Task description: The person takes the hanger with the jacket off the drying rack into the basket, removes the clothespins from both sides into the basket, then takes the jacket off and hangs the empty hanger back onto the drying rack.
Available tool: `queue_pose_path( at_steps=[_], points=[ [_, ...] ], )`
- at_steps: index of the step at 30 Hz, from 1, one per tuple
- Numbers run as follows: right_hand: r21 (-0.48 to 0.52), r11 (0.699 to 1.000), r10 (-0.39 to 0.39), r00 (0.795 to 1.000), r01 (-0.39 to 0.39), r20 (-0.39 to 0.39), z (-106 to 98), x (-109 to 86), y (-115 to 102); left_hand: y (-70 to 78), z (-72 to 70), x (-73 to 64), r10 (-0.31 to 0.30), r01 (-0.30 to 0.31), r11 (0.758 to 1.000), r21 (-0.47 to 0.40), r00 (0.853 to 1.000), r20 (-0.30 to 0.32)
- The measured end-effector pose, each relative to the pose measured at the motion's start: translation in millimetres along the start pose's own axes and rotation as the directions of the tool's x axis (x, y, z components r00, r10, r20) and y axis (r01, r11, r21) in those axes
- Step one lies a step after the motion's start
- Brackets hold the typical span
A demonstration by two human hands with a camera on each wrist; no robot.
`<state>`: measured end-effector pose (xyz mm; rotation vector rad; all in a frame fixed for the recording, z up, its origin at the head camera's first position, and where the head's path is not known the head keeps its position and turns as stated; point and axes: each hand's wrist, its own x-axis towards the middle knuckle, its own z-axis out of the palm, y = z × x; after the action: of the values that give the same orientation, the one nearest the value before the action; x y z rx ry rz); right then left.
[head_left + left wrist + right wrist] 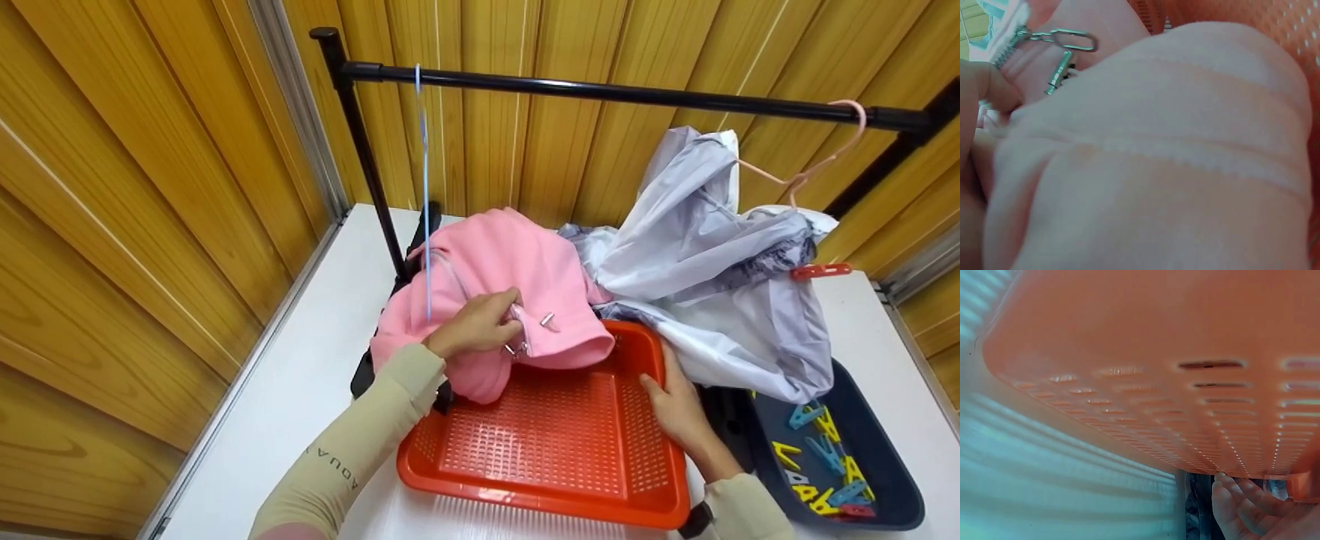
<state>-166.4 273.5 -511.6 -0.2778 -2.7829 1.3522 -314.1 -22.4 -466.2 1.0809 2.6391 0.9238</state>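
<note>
A soft pink fabric garment with a metal zip point(510, 255) is heaped across the far left edge of an open red perforated plastic basket point(525, 499). Its zipped edge is pinched by the left hand point(480, 324), and most of the cloth lies beyond and to the left of that grip, while a wide open end is turned to the right. The heap's long axis appears to be slanted from far left to near right. By the right hand point(679, 409) the basket's right wall is gripped, thumb over the rim. A thin light-blue hanger point(425, 187) is hung from the black metal rail point(600, 90), close to the left hand and well apart from the right; the next move is judged to turn on this closeness.

The hanger is seen nearly edge-on, and whether its lower end is in front of the cloth or inside it cannot be told. The left fingertips are buried in fabric; the left wrist view is largely filled by a blurred fold. The garment's far side is hidden.
</note>
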Motion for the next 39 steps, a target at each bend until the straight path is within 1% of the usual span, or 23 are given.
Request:
queue_pose_path(
  at_steps=[4, 6, 10, 14, 19, 22, 27, 32, 34, 35, 37, 38, 39],
  points=[
    [0.012, 1.000, -0.005, 1.000, 0.006, -0.003, 1, 0.3, -1, 6.6, 6.6, -2.5, -0.005, 0.005, 1.000, -0.005, 0.999, 0.051],
    [0.020, 1.000, -0.013, 1.000, 0.013, -0.009, 1, 0.2, -1, 10.3, 10.2, -4.3, 0.003, -0.003, 1.000, -0.004, 0.997, 0.081],
    [0.030, 0.999, -0.021, 1.000, 0.021, -0.010, 2, 0.2, -1, 16.7, 20.7, -8.7, 0.027, -0.029, 0.999, 0.017, 0.991, 0.134],
    [0.032, 0.999, -0.018, 1.000, 0.018, -0.008, 1, 0.6, 0, 23.4, 33.7, -12.2, 0.070, -0.077, 0.996, 0.037, 0.985, 0.160],
    [0.026, 1.000, -0.009, 1.000, 0.009, -0.008, 0, 0.6, 0, 33.7, 49.4, -14.5, 0.117, -0.129, 0.991, 0.044, 0.973, 0.201],
    [0.021, 1.000, -0.007, 1.000, 0.007, -0.008, 1, 0.7, 0, 38.8, 60.5, -15.6, 0.128, -0.144, 0.989, 0.046, 0.961, 0.245],
    [0.014, 1.000, -0.010, 1.000, 0.010, -0.003, 2, 1.0, -1, 45.7, 76.6, -19.4, 0.145, -0.162, 0.987, 0.022, 0.931, 0.336],
    [0.008, 1.000, -0.015, 1.000, 0.015, -0.007, 2, 1.8, -1, 49.2, 86.7, -22.2, 0.134, -0.142, 0.990, -0.007, 0.909, 0.395],
    [0.004, 1.000, -0.022, 1.000, 0.022, -0.018, 2, 2.2, -1, 50.4, 90.7, -23.4, 0.132, -0.137, 0.990, -0.021, 0.895, 0.426],
    [0.002, 1.000, -0.027, 0.999, 0.027, -0.026, 2, 2.5, -1, 51.2, 92.9, -24.2, 0.134, -0.137, 0.990, -0.027, 0.883, 0.450],
    [0.001, 0.999, -0.041, 0.998, 0.041, -0.042, 3, 2.9, 0, 53.2, 98.0, -25.4, 0.154, -0.156, 0.987, -0.039, 0.849, 0.506],
    [0.000, 0.999, -0.046, 0.998, 0.046, -0.048, 4, 3.0, 0, 54.1, 100.9, -25.9, 0.166, -0.169, 0.985, -0.044, 0.826, 0.538],
    [0.000, 0.999, -0.053, 0.997, 0.053, -0.055, 5, 3.1, 0, 55.1, 104.0, -26.5, 0.181, -0.184, 0.981, -0.053, 0.801, 0.571]
  ],
)
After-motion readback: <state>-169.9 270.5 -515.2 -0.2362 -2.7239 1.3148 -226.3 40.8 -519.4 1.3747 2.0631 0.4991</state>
